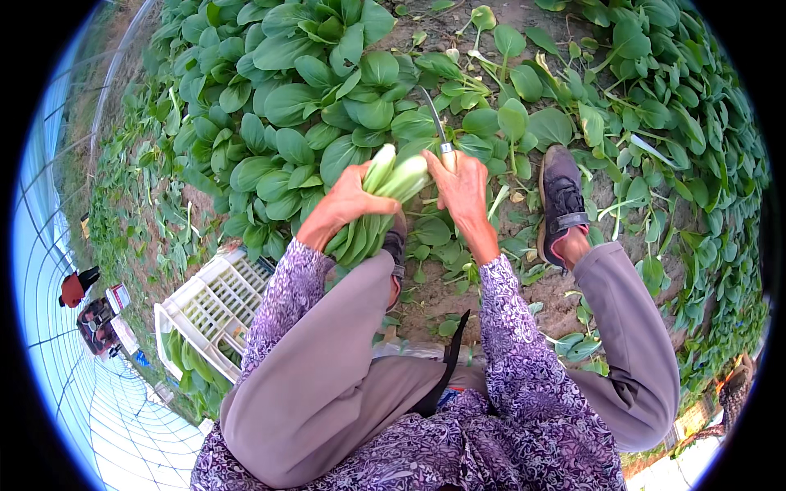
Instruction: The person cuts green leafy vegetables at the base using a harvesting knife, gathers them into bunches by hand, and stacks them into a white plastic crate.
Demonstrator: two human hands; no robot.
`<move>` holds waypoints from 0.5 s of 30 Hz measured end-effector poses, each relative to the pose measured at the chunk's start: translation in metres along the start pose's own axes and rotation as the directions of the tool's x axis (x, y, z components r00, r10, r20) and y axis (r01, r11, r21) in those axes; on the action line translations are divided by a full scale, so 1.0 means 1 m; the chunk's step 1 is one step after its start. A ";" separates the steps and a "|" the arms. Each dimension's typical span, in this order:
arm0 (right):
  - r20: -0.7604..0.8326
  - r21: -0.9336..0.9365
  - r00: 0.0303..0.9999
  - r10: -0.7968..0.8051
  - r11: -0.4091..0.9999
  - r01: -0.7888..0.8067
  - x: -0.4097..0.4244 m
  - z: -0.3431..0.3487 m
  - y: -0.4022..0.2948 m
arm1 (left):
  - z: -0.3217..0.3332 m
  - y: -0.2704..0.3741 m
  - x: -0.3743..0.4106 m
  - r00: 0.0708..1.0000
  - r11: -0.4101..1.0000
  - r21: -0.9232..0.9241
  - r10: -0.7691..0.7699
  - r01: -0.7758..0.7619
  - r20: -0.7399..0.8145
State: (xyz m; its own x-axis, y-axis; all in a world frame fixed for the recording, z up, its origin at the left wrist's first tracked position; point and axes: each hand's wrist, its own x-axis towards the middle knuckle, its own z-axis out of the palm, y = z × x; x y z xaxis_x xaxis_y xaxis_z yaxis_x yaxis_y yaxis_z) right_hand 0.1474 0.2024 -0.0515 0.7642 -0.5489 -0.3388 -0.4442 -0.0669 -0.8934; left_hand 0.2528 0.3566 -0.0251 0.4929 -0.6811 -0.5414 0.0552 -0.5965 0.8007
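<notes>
My left hand (354,204) is closed around several heads of bok choy (398,174), their pale stem ends pointing up and away from me and their leaves hanging below the hand. My right hand (459,183) grips the handle of a small curved sickle (435,113), whose blade points away from me over the plants. The thumb side of this hand is close beside the stem ends; whether it touches them I cannot tell. Growing bok choy (295,110) stands densely beyond my left hand. Loose cut leaves (482,92) lie on the soil beyond the sickle.
A white plastic crate (212,294) with leafy greens inside stands at my left. My shoes (562,196) rest on leaf-strewn soil between the plants. More greens (694,141) grow along the right. Far left, a person in red (72,289) is near boxes (118,298) by the greenhouse wall.
</notes>
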 end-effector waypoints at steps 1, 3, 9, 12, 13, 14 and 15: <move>0.004 0.050 0.998 0.063 0.997 -0.063 0.002 0.005 0.001 | -0.003 0.002 0.003 0.961 0.933 -0.241 -0.238 0.267 0.143; 0.020 0.149 0.982 0.190 0.970 -0.190 0.004 0.015 0.005 | -0.003 -0.009 0.005 0.969 0.908 -0.342 -0.211 0.243 0.127; 0.100 0.354 0.961 0.258 0.893 -0.277 0.012 0.026 0.019 | 0.000 -0.039 0.005 0.974 0.820 -0.526 -0.188 0.225 0.123; 0.166 0.498 0.942 0.293 0.799 -0.337 0.003 0.014 0.034 | 0.006 -0.047 0.007 0.962 0.727 -0.630 -0.225 0.273 0.157; 0.200 0.531 0.932 0.303 0.766 -0.363 -0.005 0.008 0.034 | 0.005 -0.049 0.005 0.955 0.688 -0.664 -0.246 0.293 0.166; 0.166 0.449 0.934 0.317 0.819 -0.357 -0.013 -0.001 0.042 | 0.004 -0.049 0.004 0.953 0.683 -0.669 -0.264 0.295 0.150; 0.162 0.379 0.919 0.358 0.838 -0.393 -0.023 -0.011 0.041 | 0.000 -0.048 0.000 0.950 0.677 -0.674 -0.285 0.295 0.129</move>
State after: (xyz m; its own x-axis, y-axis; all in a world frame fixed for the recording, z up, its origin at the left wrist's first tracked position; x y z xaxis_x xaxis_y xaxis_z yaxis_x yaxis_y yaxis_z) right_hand 0.1061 0.2033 -0.0772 0.6193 -0.3932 -0.6796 -0.4957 0.4755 -0.7268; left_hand 0.2505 0.3851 -0.0637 0.3407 -0.5312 -0.7757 0.7678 -0.3189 0.5556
